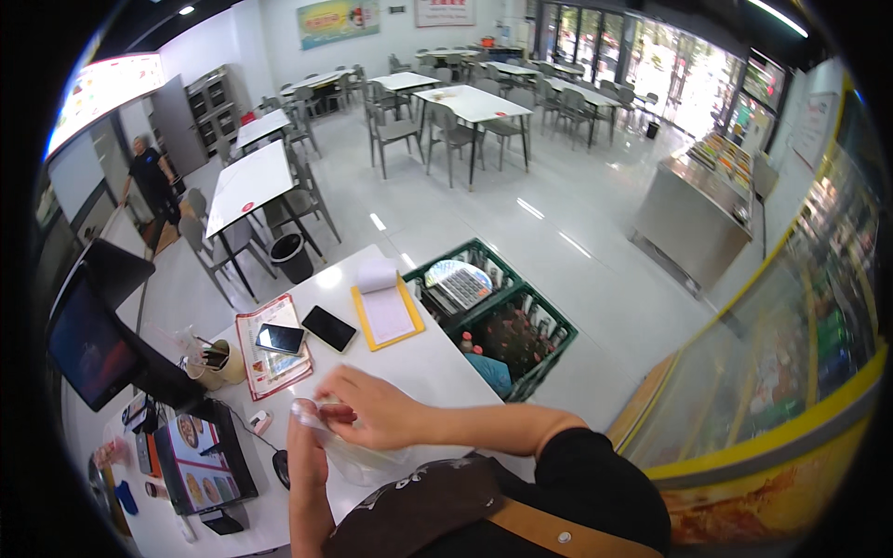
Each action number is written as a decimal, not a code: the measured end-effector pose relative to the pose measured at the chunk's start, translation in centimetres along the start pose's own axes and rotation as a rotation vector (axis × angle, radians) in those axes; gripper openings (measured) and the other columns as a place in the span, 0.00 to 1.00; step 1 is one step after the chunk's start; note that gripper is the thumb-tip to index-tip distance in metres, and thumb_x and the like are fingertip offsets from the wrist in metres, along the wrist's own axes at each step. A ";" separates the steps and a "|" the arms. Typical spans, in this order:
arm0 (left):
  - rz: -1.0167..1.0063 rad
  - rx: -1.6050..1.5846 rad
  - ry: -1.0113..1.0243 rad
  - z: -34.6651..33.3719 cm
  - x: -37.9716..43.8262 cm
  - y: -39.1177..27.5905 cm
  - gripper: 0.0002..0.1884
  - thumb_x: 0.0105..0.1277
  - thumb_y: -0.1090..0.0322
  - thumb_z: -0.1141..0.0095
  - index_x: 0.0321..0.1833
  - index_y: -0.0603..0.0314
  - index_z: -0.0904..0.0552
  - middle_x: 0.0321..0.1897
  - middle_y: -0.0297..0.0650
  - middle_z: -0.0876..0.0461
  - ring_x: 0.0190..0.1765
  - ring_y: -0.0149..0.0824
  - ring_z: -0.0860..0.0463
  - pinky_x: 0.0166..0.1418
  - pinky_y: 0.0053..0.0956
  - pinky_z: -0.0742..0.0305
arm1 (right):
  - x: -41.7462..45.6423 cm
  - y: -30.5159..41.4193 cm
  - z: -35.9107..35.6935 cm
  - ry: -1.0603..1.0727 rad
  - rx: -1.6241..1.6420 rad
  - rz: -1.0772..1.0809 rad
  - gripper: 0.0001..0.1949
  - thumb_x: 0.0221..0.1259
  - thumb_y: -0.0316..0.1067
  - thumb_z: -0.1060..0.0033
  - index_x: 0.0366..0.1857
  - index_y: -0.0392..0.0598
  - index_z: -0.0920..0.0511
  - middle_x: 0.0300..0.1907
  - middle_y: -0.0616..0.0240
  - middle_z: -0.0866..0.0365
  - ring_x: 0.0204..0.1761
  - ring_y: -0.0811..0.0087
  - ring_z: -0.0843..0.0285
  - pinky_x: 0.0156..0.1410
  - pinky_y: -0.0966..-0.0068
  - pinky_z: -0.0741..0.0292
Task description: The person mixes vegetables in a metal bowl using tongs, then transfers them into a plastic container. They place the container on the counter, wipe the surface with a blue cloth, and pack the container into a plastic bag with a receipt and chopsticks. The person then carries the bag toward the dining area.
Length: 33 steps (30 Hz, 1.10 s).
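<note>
Both of my hands meet over the near part of the white counter [425, 370]. A thin clear plastic bag [363, 460] hangs below them, close to my apron; what it may contain is not clear. My left hand [307, 446] is upright and grips the bag's gathered top. My right hand [370, 408] reaches across from the right, its fingers bent against the same gathered plastic and slightly blurred. Beyond the hands lie a dark smartphone [329, 328], another phone [280, 339] on printed sheets [261, 373], and a yellow clipboard with a paper pad [387, 314].
Monitors [94, 335], a small display [206, 460], a pen holder [227, 363] and a mouse [281, 467] stand left. Green bottle crates [516, 279] adjoin the counter's right edge, a calculator [460, 287] on top. A glass-fronted cooler [753, 363] is at right. A person [150, 178] stands far left.
</note>
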<state>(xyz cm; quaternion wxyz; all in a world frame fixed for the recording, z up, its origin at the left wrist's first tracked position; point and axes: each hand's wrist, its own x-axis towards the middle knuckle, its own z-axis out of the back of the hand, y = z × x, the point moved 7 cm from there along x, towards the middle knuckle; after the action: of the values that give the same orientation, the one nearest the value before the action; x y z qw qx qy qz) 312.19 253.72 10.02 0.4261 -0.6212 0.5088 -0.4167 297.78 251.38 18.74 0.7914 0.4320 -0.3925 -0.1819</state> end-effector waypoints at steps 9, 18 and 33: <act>0.051 0.206 0.326 -2.9 -1.4 -0.5 0.09 0.72 0.62 0.50 0.39 0.56 0.35 0.32 0.32 0.30 0.38 0.24 0.32 0.44 0.19 0.35 | -0.9 -4.1 -0.7 0.046 0.016 0.043 0.05 0.64 0.32 0.44 0.34 0.42 0.24 0.32 0.64 0.20 0.31 0.70 0.21 0.38 0.72 0.25; -0.016 0.562 0.314 -2.9 -2.4 0.6 0.07 0.65 0.74 0.47 0.44 0.57 0.19 0.27 0.39 0.21 0.30 0.32 0.26 0.37 0.26 0.28 | -2.6 -12.5 -3.7 0.245 0.165 -0.413 0.18 0.73 0.48 0.57 0.31 0.49 0.21 0.18 0.73 0.29 0.17 0.83 0.35 0.23 0.82 0.37; 0.262 0.274 0.297 -0.9 -1.6 3.0 0.13 0.74 0.61 0.54 0.36 0.60 0.21 0.30 0.36 0.24 0.38 0.31 0.24 0.49 0.29 0.30 | -2.3 -5.7 -2.0 0.248 -0.531 0.100 0.29 0.47 0.27 0.32 0.58 0.53 0.28 0.35 0.64 0.24 0.29 0.68 0.23 0.34 0.75 0.25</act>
<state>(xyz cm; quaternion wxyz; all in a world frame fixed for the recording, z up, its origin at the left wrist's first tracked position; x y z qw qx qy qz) 310.30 254.84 7.29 0.4772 -0.4183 0.5808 -0.5099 298.18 250.68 12.30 0.9266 0.2088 -0.2521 -0.1849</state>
